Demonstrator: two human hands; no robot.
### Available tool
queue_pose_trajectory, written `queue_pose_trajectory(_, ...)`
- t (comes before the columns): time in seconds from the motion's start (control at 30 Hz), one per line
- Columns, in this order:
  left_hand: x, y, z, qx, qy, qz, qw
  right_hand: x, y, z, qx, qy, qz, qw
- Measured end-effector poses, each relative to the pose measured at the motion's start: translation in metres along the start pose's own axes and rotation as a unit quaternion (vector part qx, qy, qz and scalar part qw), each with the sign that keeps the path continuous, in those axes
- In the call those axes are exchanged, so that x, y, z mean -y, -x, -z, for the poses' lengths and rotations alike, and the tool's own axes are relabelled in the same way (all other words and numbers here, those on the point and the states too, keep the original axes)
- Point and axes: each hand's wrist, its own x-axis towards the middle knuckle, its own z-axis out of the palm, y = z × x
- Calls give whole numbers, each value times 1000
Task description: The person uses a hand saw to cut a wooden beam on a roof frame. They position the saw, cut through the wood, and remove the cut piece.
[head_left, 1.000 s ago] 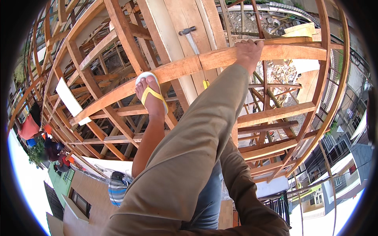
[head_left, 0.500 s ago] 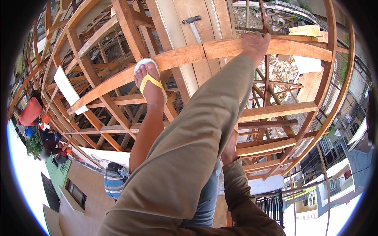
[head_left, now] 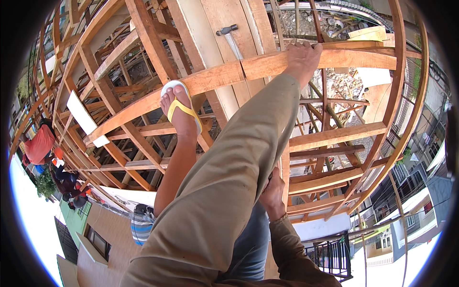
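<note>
1. Reaches far forward with the left hand, palm down on the long curved wooden beam that crosses the upper middle of the view. Probably for balance, given the open drop below.
2. Keeps the left fingers close together and hooked over the beam's far edge, thumb on the near side. Pinches nothing, just clamps the timber.
3. Grips an upright post with the right hand, low and close to the body. Looks like a second anchor. Can make out the knuckles wrapped round the wood, but cannot tell how the fingertips lie, since the left sleeve hides them.
4. Plants a bare foot in a yellow-strapped sandal on what seems to be the same beam, well to the left of the left hand, toes pointing away. Spreads the weight over three contact points that way.
5. Leaves a hammer lying on the pale plank just beyond the beam, head away and handle pointing back toward the beam. Near the left hand but not touched.
6. Looks down through the lattice of framing at a person in red and another in a striped shirt, both far below and apart from the work.
</note>
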Motion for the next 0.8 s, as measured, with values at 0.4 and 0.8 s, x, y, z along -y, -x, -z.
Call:
queue_pose_trajectory(0.4, 0, -6, 3, 3, 33, 40, 999, -13, 23, 3, 10, 10, -47, 999)
queue_pose_trajectory(0.8, -3, 37, 71, -45, 81, -61, 994, -38, 43, 58, 33, 40, -57, 997)
